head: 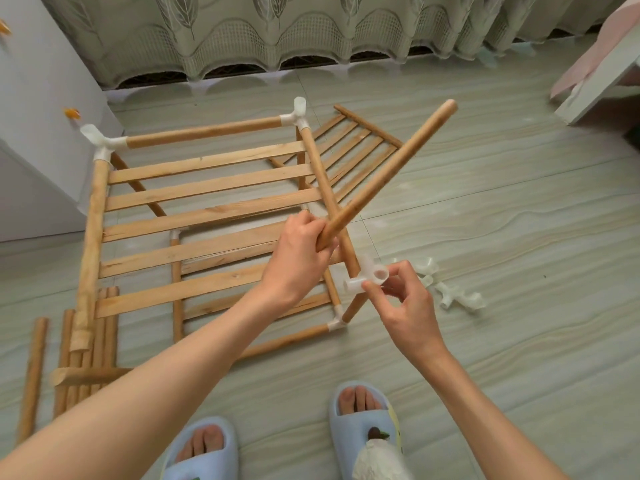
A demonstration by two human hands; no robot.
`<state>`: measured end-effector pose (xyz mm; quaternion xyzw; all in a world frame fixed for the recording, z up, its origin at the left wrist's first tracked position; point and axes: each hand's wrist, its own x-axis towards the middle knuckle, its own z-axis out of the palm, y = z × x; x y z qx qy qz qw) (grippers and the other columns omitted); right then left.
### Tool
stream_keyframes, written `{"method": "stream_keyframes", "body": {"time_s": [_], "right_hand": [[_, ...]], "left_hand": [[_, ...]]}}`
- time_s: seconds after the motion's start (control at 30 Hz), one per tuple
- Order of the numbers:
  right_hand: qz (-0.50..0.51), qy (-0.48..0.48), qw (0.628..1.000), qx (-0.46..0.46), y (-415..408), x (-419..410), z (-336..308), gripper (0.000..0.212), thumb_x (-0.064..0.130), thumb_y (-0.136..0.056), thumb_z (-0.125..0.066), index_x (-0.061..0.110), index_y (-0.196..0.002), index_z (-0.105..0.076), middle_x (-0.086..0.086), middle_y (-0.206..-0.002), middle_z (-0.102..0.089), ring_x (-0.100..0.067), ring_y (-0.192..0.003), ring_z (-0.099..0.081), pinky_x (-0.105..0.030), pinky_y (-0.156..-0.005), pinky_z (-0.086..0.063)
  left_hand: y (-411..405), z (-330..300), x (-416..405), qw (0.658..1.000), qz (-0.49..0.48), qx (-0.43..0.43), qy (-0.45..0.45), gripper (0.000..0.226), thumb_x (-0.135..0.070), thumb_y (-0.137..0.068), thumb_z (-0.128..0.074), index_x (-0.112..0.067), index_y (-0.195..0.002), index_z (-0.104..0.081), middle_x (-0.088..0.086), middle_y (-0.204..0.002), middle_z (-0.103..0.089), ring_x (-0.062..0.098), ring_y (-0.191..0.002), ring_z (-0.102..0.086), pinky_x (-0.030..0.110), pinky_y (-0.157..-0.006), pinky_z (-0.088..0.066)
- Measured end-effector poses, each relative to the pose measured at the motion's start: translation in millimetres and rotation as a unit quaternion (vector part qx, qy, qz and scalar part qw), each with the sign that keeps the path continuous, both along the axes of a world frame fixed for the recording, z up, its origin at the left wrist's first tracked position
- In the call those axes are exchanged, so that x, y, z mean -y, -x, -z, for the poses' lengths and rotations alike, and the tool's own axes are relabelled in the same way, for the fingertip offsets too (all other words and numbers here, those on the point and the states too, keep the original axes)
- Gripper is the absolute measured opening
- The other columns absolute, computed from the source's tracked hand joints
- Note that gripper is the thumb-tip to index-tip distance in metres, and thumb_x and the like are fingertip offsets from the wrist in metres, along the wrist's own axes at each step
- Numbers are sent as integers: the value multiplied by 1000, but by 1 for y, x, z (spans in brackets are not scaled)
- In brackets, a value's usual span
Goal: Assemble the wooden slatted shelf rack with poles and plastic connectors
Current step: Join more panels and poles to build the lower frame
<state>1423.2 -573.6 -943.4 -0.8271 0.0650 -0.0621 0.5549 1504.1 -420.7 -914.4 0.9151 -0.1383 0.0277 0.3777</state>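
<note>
My left hand (298, 258) grips the lower end of a wooden pole (388, 171) that slants up to the right. My right hand (401, 299) pinches a white plastic connector (367, 277) fitted on the near end of the rack's right side pole (329, 199). The partly built slatted shelf rack (207, 216) stands on the floor with white connectors at its far corners (104, 143). A lower shelf frame (256, 306) shows beneath the slats.
Several loose poles (83, 348) lie at the lower left. Spare white connectors (457, 296) lie on the floor right of my right hand. Another slatted panel (353, 150) lies behind the rack. A white cabinet (38, 133) stands left, curtains behind, my slippered feet below.
</note>
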Motion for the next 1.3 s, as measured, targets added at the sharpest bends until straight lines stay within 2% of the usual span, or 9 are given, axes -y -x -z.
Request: {"method": "stream_keyframes", "body": {"time_s": [0.13,0.23,0.37,0.5,0.63,0.77,0.97,1.17,1.3], "right_hand": [[29,36,999,9,-7,-6,-4,23,26,-82,-69,25,-83,-46,9,-77,-58,-3,-79,-60,-11,-66,-43],[45,31,998,-13,-9,-12,-1,31,33,-84,-65,21,-111,-54,19,-80,-53,14,-81,-53,-2,-67,-38],[49,2,999,-22,-7,-13,4,54,45,-83,-61,13,-126,-56,14,-86,-60,-1,-88,-54,-10,-82,-42],[49,-15,998,-49,-8,-11,5,33,47,-80,-64,15,-88,-59,13,-124,-58,2,-103,-55,-18,-90,-45],[45,-19,997,-56,-5,-12,4,14,37,-84,-62,33,-76,-51,11,-131,-53,0,-119,-50,-26,-100,-43],[57,-39,996,-49,2,-10,10,35,31,-85,-62,13,-114,-66,19,-128,-50,7,-119,-46,-19,-100,-41],[50,-26,998,-31,1,-16,5,30,31,-85,-63,23,-114,-64,42,-96,-58,14,-101,-55,-6,-82,-43],[76,-42,996,-18,4,-21,9,43,49,-77,-60,27,-113,-61,11,-93,-67,5,-90,-60,-8,-75,-44],[82,-36,996,-12,6,-21,13,53,59,-74,-58,22,-112,-60,9,-90,-68,1,-88,-61,-12,-74,-46]], "left_hand": [[-19,3,6,996,81,1,-34,16,-20,-82,-67,-19,-97,-71,-8,-123,-51,14,-111,-28,32,-98,-28],[-39,-6,-2,969,215,-90,-85,21,-24,-84,-64,-32,-104,-68,-21,-142,-36,18,-138,-5,44,-109,-6],[-55,-7,-4,932,307,-55,-182,25,-29,-84,-63,-47,-101,-58,-27,-143,-31,16,-141,16,49,-110,11],[-61,0,1,927,325,-19,-186,23,-29,-85,-62,-38,-106,-63,-22,-127,-47,13,-143,3,48,-111,15],[-69,3,-1,926,349,-11,-144,20,-23,-83,-65,-31,-102,-66,-10,-112,-56,16,-135,-22,42,-111,11],[-83,-11,-2,932,354,-10,-78,18,-18,-82,-66,-31,-94,-64,-2,-106,-61,14,-123,-39,37,-110,2],[-86,-10,7,935,345,10,-78,16,-21,-82,-67,-25,-97,-67,-4,-103,-61,16,-117,-42,27,-103,-2],[-85,-5,4,935,341,14,-94,17,-24,-82,-67,-33,-96,-64,-6,-109,-60,14,-121,-38,27,-105,0],[-83,-2,4,935,333,27,-118,18,-27,-82,-66,-31,-99,-67,-7,-109,-59,13,-119,-37,30,-107,-3]]}}
